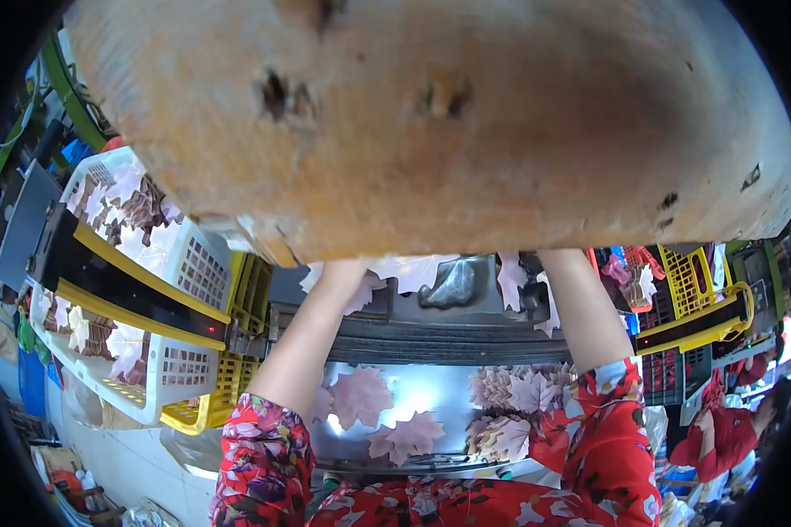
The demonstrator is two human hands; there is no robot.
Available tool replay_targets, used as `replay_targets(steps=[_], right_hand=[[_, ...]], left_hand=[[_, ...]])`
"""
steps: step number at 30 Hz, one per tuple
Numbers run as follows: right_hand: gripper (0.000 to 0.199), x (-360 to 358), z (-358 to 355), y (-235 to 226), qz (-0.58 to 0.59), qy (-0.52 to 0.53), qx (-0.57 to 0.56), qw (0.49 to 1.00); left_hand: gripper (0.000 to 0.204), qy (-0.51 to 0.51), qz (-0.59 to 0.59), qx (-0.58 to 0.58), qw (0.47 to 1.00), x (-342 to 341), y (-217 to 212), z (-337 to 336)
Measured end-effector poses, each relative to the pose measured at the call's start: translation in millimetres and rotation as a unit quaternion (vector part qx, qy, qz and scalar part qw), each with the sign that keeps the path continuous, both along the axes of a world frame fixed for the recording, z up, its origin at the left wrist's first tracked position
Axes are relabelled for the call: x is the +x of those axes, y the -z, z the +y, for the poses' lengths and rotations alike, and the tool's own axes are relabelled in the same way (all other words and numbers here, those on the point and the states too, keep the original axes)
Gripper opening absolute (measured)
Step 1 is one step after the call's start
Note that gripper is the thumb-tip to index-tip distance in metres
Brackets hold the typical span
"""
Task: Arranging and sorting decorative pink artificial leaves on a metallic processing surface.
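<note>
Both my forearms reach forward under a big worn wooden panel that covers the upper view. Only the base of my left hand (346, 270) shows at the panel's lower edge, beside pale pink maple-leaf-shaped pieces (413, 270). My right hand (561, 256) is mostly covered too, near another leaf-shaped piece (511, 279). The fingers of both hands are hidden, so any hold is unseen. Between the hands sits a dark, shiny shaped metal block (453, 283). Closer to me, single leaf-shaped pieces (408, 436) and a stack of leaf-shaped pieces (529, 391) lie on a shiny metal tray (431, 386).
The wooden panel (466, 149) hangs low over the work area. Yellow-edged black sensor bars stand left (141, 285) and right (699, 323). A white basket (185, 373) of leaf pieces stands left. Yellow and red baskets and a person in red (728, 439) are at right.
</note>
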State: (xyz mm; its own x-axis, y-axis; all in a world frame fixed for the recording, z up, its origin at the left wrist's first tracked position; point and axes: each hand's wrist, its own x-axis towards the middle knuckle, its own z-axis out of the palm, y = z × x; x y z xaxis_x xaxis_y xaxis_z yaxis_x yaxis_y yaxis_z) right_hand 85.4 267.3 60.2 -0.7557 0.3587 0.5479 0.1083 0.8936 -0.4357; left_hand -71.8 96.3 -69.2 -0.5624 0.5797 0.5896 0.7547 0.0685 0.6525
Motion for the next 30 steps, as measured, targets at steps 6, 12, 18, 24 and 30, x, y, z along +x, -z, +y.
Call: replay_targets(steps=[6, 12, 18, 24, 30], right_hand=[[0.037, -9.7, -2.6, 9.8, 0.020, 0.005, 0.021, 1.000], [0.038, -17.0, 13.2, 15.2, 0.017, 0.024, 0.035, 0.999], [0.039, -32.2, 17.0, 13.4, 0.020, 0.020, 0.049, 0.998], [0.040, -5.0, -5.8, 8.4, 0.024, -0.008, 0.040, 0.999], [0.033, 2.6, -51.0, 9.2, 0.012, -0.001, -0.113, 0.994]], left_hand=[[0.025, -0.007, 0.040, 0.018, 0.999, -15.2, 18.8, 7.1], [0.019, 0.085, -0.316, 0.031, 0.944, 28.8, -66.1, -14.5], [0.014, 0.138, -0.351, 0.155, 0.913, 38.2, -68.0, -25.7], [0.029, 0.089, -0.366, 0.067, 0.924, 34.2, -66.4, -29.7], [0.023, 0.097, -0.344, 0.097, 0.929, 42.1, -70.6, -40.4]])
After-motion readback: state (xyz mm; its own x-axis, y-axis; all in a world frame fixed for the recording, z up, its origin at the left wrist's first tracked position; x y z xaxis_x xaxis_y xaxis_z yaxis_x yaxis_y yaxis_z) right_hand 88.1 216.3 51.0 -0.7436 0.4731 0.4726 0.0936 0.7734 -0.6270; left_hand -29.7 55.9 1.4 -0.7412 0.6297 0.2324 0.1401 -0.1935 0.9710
